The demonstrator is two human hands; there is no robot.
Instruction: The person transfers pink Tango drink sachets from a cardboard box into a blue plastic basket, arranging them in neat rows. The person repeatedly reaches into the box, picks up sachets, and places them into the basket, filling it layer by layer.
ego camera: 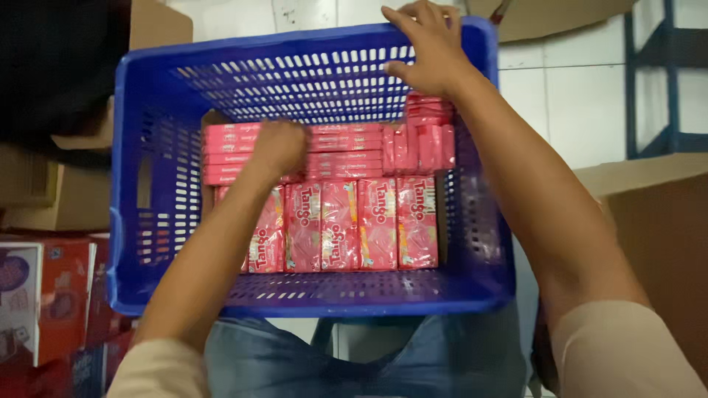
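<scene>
Red cartons (pixel 51 295) are stacked at lower left. At centre, the left hand (pixel 279 147) is pressed, fingers curled, onto the pink wafer packs (pixel 346 221) lining the blue crate (pixel 147 88). The step is judged to be packing. At upper right, the crate's far rim is gripped by the right hand (pixel 428 48). Careful alignment is required next.

Brown cardboard boxes (pixel 656 243) at right and left (pixel 59 191). Red printed cartons (pixel 63 295) lower left. Blue metal rack (pixel 667 81) upper right. White tiled floor (pixel 568 96).
</scene>
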